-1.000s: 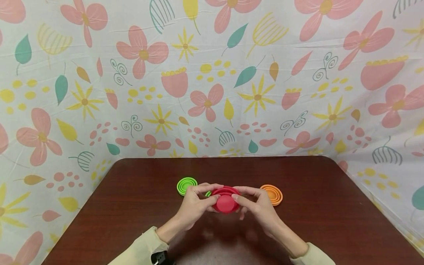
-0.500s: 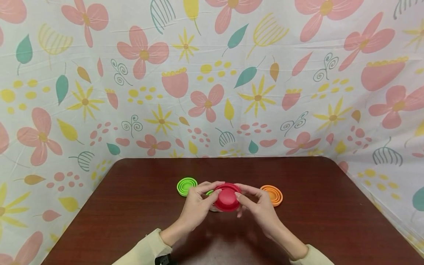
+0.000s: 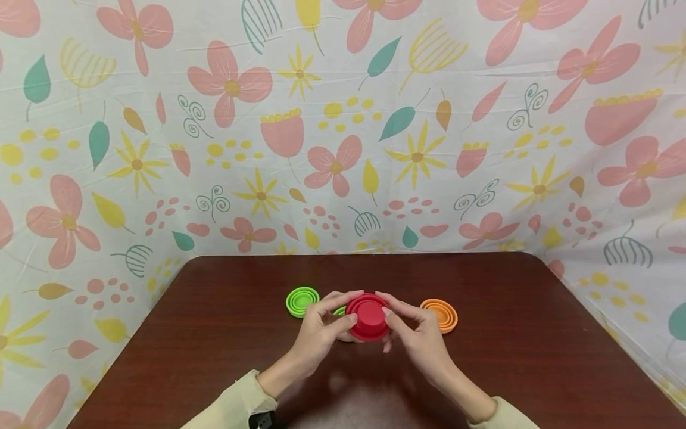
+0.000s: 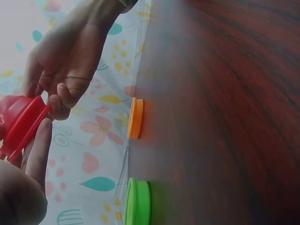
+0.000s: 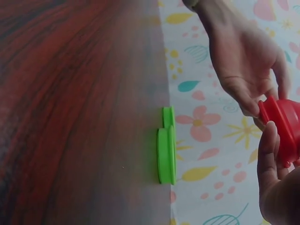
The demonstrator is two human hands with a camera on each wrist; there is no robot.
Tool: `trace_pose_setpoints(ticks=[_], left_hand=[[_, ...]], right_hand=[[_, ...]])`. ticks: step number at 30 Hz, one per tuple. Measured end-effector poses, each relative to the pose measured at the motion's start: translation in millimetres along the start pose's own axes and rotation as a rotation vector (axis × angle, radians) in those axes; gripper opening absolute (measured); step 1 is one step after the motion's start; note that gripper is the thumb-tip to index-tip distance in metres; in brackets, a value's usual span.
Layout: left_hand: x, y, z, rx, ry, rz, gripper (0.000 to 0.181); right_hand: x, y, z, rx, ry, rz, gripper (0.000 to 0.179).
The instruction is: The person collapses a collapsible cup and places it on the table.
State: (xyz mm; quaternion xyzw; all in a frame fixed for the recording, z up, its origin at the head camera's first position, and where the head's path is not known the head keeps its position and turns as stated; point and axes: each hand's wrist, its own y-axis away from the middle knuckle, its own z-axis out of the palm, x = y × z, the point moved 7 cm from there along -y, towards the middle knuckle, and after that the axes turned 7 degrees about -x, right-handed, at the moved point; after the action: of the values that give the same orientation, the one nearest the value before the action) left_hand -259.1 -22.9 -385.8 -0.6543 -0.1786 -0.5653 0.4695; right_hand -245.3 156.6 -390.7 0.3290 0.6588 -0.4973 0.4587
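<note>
A red collapsible silicone cup (image 3: 371, 319) is held above the table between both hands, its flat base facing the head camera. In the wrist views it is partly extended, with stepped rings and a wide rim. My left hand (image 3: 316, 330) pinches its left side, thumb on the near face and fingers behind the rim. On the opposite side my right hand (image 3: 420, 333) pinches it the same way. Behind the left hand lies a flat green collapsible cup (image 3: 302, 302). A second green piece (image 3: 339, 311) is mostly hidden by that hand and the red cup.
An orange collapsible cup (image 3: 442, 316) lies flat just beyond the right hand. The dark wooden table (image 3: 236, 333) ends at a floral cloth (image 3: 343, 149) hanging behind it and at the sides.
Both hands have risen slightly with the red cup. Its base has tilted upward, from pointing low toward the near side to facing the head camera. The cups on the table stay put.
</note>
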Motion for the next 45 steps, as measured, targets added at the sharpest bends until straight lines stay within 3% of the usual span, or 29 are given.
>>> trace_pose_setpoints(ticks=[11, 19, 26, 33, 39, 45], left_hand=[[1.7, -2.7, -3.9, 0.059, -0.175, 0.016, 0.043], [-2.9, -0.9, -3.6, 0.051, -0.109, -0.012, 0.044], [-6.3, 1.0, -2.7, -0.013, -0.013, -0.031, 0.054], [-2.7, 0.2, -1.9, -0.02, -0.007, -0.013, 0.056], [-3.6, 0.0, -0.8, 0.007, -0.044, -0.007, 0.056], [-8.1, 0.6, 0.1, -0.009, 0.022, -0.033, 0.06]], right_hand=[[5.8, -1.0, 3.5, -0.099, -0.191, 0.087, 0.049], [7.4, -2.5, 2.7, -0.088, -0.172, 0.084, 0.051], [9.6, -3.0, 1.5, -0.099, -0.168, 0.089, 0.051], [10.0, -4.3, 1.8, -0.138, -0.116, 0.072, 0.058], [9.0, -3.4, 1.9, -0.117, -0.085, 0.089, 0.059], [6.7, -3.1, 2.4, -0.108, -0.08, 0.091, 0.06]])
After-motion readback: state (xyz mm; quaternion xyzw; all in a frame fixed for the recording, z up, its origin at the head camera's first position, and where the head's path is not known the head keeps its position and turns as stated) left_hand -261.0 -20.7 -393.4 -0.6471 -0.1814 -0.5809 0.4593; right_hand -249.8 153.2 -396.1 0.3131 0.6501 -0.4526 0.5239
